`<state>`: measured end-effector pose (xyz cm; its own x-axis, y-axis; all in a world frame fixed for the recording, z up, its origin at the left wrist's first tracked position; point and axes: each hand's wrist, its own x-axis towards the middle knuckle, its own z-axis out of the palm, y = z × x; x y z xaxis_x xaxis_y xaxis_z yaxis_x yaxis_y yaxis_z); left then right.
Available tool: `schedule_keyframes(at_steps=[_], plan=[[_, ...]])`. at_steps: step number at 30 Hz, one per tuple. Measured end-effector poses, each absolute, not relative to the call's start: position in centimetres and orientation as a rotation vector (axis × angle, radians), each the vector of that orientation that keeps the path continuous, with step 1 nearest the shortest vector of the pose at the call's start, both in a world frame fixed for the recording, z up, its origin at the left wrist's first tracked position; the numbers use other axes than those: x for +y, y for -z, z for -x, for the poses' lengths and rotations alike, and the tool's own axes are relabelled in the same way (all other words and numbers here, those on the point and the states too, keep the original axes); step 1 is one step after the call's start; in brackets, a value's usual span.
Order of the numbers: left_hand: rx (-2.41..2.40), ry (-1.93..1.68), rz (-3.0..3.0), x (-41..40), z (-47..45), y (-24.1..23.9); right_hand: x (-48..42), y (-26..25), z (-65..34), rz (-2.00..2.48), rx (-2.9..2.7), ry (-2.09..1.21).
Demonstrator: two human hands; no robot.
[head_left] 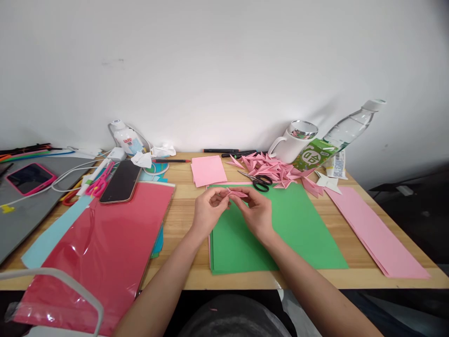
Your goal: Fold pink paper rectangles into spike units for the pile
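Observation:
Both hands meet over the far left part of a stack of green paper sheets. Between them is a small piece of folded pink paper. My left hand pinches its left end between thumb and fingers. The right end is gripped by my right hand, also in a pinch; the fingers cover part of the fold. Just beyond the right hand lie black-handled scissors, open-bladed, beside a heap of folded pink paper pieces. A small stack of square pink sheets lies behind the left hand.
Long pink strips lie at the right. A white mug, green carton and tilted-looking water bottle stand at the back right. On the left are a red paper pack, a phone, pink scissors and a white bottle.

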<state>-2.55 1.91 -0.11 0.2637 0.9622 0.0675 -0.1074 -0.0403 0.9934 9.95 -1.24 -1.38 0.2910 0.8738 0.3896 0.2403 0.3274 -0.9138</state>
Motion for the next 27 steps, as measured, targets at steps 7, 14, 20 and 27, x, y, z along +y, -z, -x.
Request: schedule_keyframes(at_steps=[7, 14, 20, 27], plan=[[0.865, -1.114, -1.363, 2.2, 2.7, 0.2, -1.3, 1.4, -10.0, 1.168, -1.24, -0.663], [0.903, -1.119, -1.365, 2.3, 2.7, 0.1, -1.4, 0.9, -10.2, 1.185, -1.383, -0.523], [0.908, -1.145, -1.194, 2.4, 2.8, -0.3, -1.2, 0.5, -10.3, 1.115, -1.21, -0.686], [0.92, -1.242, -1.195, 2.4, 3.0, -1.0, -1.0, 0.4, -10.3, 1.051, -0.987, -1.095]])
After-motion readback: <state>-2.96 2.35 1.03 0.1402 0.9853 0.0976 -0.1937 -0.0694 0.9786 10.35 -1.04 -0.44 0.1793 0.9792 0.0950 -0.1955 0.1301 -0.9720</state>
